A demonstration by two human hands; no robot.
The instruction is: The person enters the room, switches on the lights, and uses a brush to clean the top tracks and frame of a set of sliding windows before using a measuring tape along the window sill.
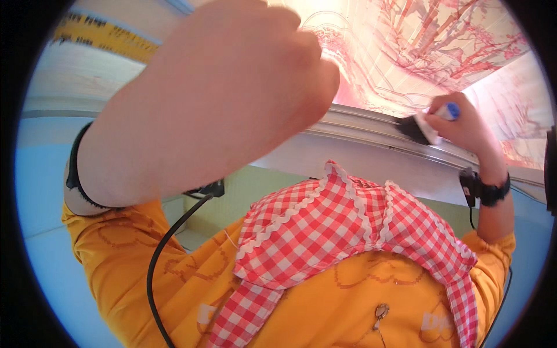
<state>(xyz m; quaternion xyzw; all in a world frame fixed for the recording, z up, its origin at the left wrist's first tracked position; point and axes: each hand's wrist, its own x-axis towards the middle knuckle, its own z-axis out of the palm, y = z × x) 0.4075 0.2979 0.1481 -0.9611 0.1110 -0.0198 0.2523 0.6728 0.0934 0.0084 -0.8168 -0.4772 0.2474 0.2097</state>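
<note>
My right hand (461, 124) grips a brush with a white handle (444, 114) that ends in a blue tip. Its dark bristles (413, 128) rest at the grooved metal window track (361, 122). My left hand (278, 56) is raised large and close to the camera, fingers curled, in front of the window side. Its palm and fingertips are turned away, so whether it holds anything is hidden. Behind both hands hangs a sheer curtain or patterned covering (435, 48) with pink trees and blossom, lit from behind.
A pale sill (330, 152) runs below the track, above a green wall (243, 187). A black cable (152, 269) hangs along my left side. A yellow strip with dark print (104, 39) lies at upper left. I wear a red gingham apron (304, 226) and a black wrist device (491, 189).
</note>
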